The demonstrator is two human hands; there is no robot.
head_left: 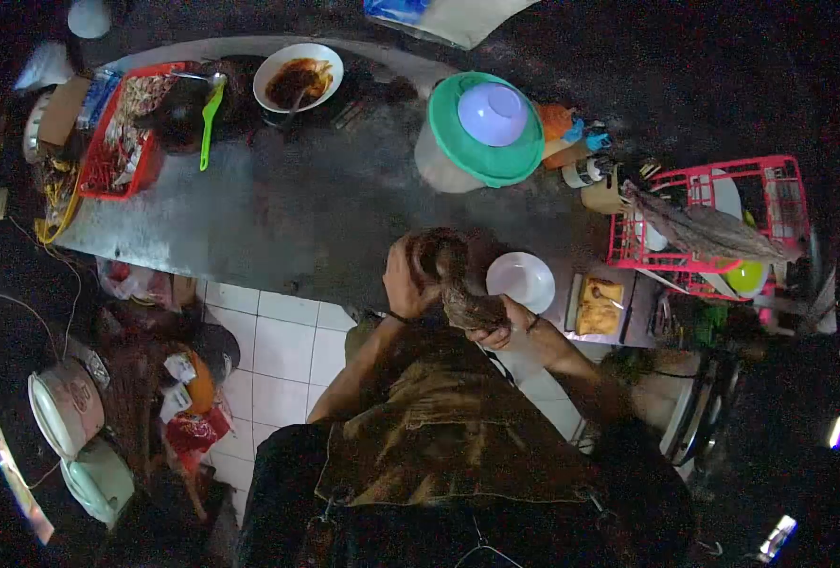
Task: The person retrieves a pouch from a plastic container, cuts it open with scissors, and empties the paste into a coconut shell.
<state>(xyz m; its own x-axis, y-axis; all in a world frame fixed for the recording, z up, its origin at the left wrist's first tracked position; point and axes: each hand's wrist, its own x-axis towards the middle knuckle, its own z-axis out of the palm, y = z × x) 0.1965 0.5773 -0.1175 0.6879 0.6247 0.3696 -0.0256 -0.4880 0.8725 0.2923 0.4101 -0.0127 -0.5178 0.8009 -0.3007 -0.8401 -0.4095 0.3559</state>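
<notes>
Close in front of my apron [439, 417], both hands are on a dark brown, lumpy object [450, 270] at the counter's near edge. Its upper part is rounded and its lower part is greyer and thick; I cannot tell its kind, or whether it is one piece or two. My left hand [406, 282] curls around the upper left side. Lower down, my right hand [492, 333] is closed around the greyer end. A white bowl [521, 283] sits just right of the object, near my right hand.
On the dark counter [297, 208] stand a green-lidded tub [448, 142] topped by a lilac bowl [492, 115], a white bowl of dark sauce [299, 78], a red tray [145, 128], a light green spatula [210, 123], a pink dish rack [704, 218] and a yellowish rectangular container [598, 308].
</notes>
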